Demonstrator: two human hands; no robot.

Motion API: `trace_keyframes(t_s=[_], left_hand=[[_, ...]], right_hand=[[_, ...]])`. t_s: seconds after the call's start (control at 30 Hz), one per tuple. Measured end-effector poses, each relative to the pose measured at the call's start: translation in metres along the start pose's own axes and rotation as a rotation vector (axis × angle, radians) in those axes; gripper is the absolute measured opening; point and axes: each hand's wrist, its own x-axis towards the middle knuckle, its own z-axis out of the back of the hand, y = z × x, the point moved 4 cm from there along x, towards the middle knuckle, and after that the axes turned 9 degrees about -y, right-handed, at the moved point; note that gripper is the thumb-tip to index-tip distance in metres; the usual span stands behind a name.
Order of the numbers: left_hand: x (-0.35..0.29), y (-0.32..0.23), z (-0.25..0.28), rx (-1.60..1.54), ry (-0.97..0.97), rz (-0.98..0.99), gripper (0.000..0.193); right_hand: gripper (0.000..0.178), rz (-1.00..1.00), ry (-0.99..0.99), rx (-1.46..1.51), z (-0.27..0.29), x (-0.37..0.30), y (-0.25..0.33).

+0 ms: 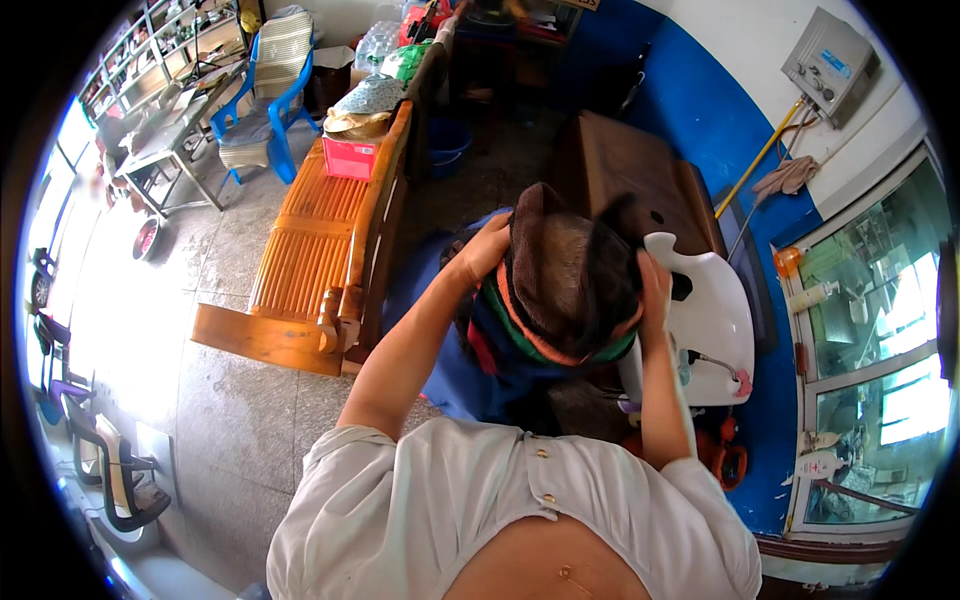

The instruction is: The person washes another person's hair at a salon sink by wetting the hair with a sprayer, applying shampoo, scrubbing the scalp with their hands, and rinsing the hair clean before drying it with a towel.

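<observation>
- On the far left, a row of dark chairs (105, 470) stands along the wall, with a metal worktop (165, 135) and a blue plastic chair (265, 95) further back.
- An orange slatted wooden bench (310, 245) runs through the middle left; a pink box (350, 157) and covered dishes sit at its far end.
- The left hand (487, 248) presses against the left side of a brown towel (560, 265) wrapped over a seated person's head. Its fingers are curled around the cloth, gripping it.
- The towel covers the crown and sides of the head; a striped cloth (520, 340) in green, orange and red lies around the neck, above a blue cape (440, 330).
- The right hand (655, 290) holds the towel's right side, fingers bent into the cloth and partly hidden by it.
- Just behind the head is a white hair-wash basin (715, 310) with its hose; no water runs that I can see.
- Judging by this, the washing looks finished and the towelling is under way: the head is wrapped, but the neck cloth and cape are not yet removed.
- On the right, a blue wall (720, 130) carries a grey water heater (828, 62); beside it is a glass door (880, 330).
</observation>
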Motion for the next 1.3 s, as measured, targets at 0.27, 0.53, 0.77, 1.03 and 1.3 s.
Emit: trace_keyframes(t_s=[0.27, 0.53, 0.77, 1.03, 1.3], left_hand=[[0.008, 0.042, 0.000, -0.040, -0.125, 0.147, 0.044], [-0.040, 0.062, -0.007, 0.275, -0.209, -0.245, 0.074], [-0.073, 0.049, -0.018, 0.738, -0.144, -0.231, 0.101], [-0.091, 0.046, -0.023, 1.226, -0.268, -0.276, 0.113], [-0.079, 0.057, -0.003, 1.338, -0.273, -0.291, 0.083]], right_hand=[[0.048, 0.519, -0.454, -0.237, -0.024, -0.105, -0.074], [0.053, -0.540, -0.213, 1.791, -0.077, -0.128, -0.232], [0.053, -0.450, -0.108, 0.629, -0.056, -0.118, -0.281], [0.035, 0.089, -0.323, -0.028, 0.004, 0.019, -0.186], [0.038, -0.281, -0.167, -0.644, -0.008, 0.050, -0.279]])
